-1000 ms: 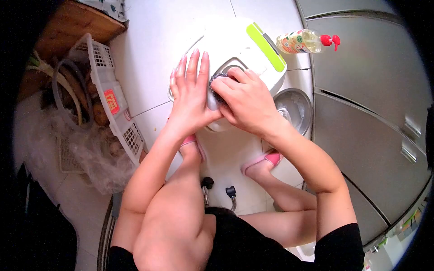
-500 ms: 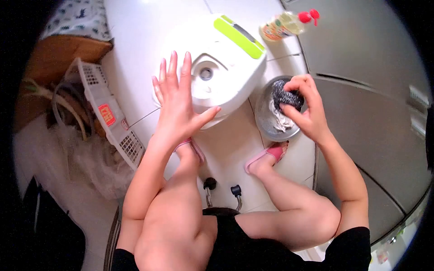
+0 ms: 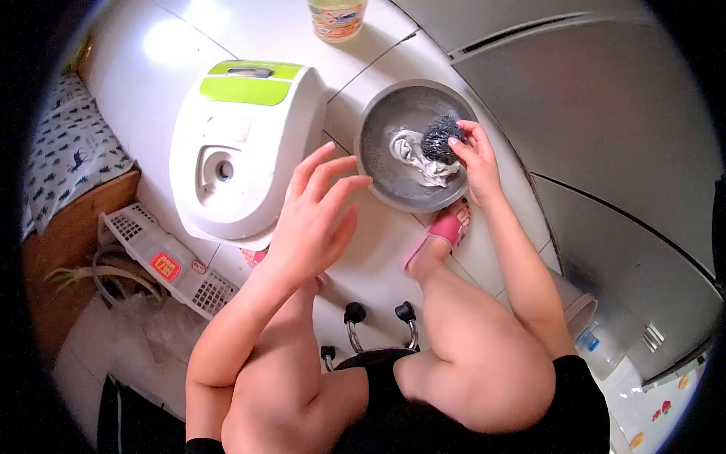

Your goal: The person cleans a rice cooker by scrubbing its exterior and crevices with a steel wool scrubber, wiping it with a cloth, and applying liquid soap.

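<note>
A dark steel wool scourer (image 3: 442, 141) is pinched in the fingers of my right hand (image 3: 481, 163). Beneath it is a grey metal basin (image 3: 376, 125) with sudsy water and a crumpled white cloth (image 3: 412, 147) inside. My left hand (image 3: 314, 216) holds nothing; its fingers are apart and slightly curled, between the basin and the white rice cooker (image 3: 302, 106). The cooker has a green panel around its handle and a round vent on its lid.
A bottle of yellowish liquid (image 3: 337, 19) stands beyond the cooker. White plastic basket (image 3: 170, 257) lies at left near a wooden cabinet (image 3: 87, 208). Grey cabinet doors (image 3: 597, 113) line the right side. Stool casters (image 3: 355, 312) show between my legs.
My view has turned to the right, so the cooker sits further left. My left hand has moved off the cooker toward the basin, its fingers now more curled. My right hand still holds the scourer.
</note>
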A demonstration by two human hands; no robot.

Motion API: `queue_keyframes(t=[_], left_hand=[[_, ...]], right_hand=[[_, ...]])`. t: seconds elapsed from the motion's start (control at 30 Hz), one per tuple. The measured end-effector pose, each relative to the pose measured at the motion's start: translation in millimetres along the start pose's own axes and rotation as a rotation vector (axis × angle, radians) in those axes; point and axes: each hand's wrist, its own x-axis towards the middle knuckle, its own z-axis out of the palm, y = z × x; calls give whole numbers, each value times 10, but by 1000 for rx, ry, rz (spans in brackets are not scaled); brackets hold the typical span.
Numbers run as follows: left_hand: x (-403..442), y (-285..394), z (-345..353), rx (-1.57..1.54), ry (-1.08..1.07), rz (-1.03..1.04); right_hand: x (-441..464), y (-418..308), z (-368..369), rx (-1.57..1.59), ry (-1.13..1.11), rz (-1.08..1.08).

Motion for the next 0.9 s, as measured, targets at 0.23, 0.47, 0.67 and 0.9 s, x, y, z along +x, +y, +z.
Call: queue_keyframes(t=[0.23, 0.47, 0.67, 0.9], left_hand=[[112, -154, 534, -69, -160, 5], [131, -218, 728, -51, -169, 3], [122, -208, 574, -165, -197, -123], [-26, -186, 410, -307, -145, -242]], right_hand=[[242, 409, -176, -323, 74, -442], [317, -12, 99, -538, 41, -528], [175, -525, 765, -237, -286, -479], [318, -865, 1766, -223, -651, -281]])
